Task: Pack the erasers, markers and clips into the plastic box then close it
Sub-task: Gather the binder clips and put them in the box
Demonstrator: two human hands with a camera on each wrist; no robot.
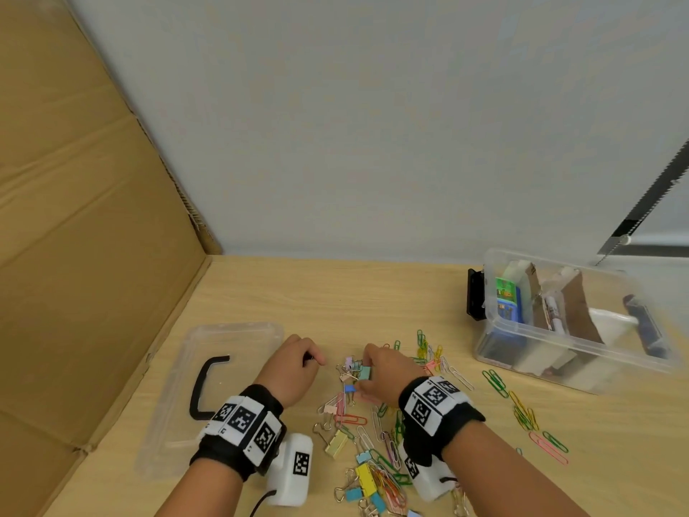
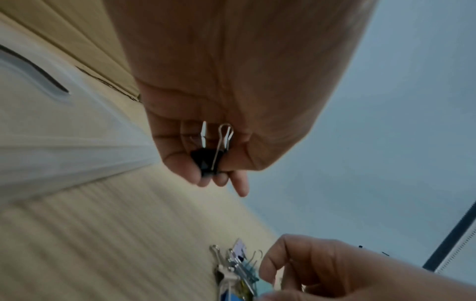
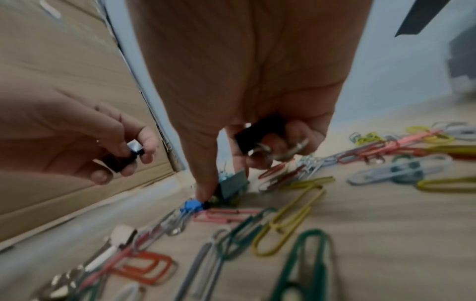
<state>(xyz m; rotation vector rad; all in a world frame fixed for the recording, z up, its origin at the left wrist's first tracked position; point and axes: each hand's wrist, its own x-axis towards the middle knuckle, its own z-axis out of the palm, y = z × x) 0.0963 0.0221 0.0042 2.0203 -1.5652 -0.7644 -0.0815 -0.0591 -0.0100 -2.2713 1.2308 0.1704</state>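
The wooden table point(image 1: 373, 292) is carrying everything, with the clear plastic box point(image 1: 574, 348) sitting open at about two o'clock from the hands, well apart from them and nearer the right arm. Erasers and a marker seem to be lying inside it already, though its blurred walls are making the contents hard to read. The box's lid point(image 1: 208, 397) is lying flat at nine o'clock, just beside the left wrist.

Between the two, the loose clips point(image 1: 376, 434) are spreading from twelve round to five o'clock.

The right hand point(image 1: 386, 371) is reaching down into the pile at twelve o'clock: its thumb is pressing by a small blue binder clip point(image 3: 192, 205), while its curled fingers are already clutching a black binder clip point(image 3: 260, 132).

The left hand point(image 1: 294, 365) is hovering clenched around another black binder clip point(image 2: 206, 160), wire handles pointing back toward the palm.

Any transfer looks set to be travelling rightward toward two o'clock. Motion blur is smearing both wrist views, so I cannot tell whether the blue clip is actually pinched.
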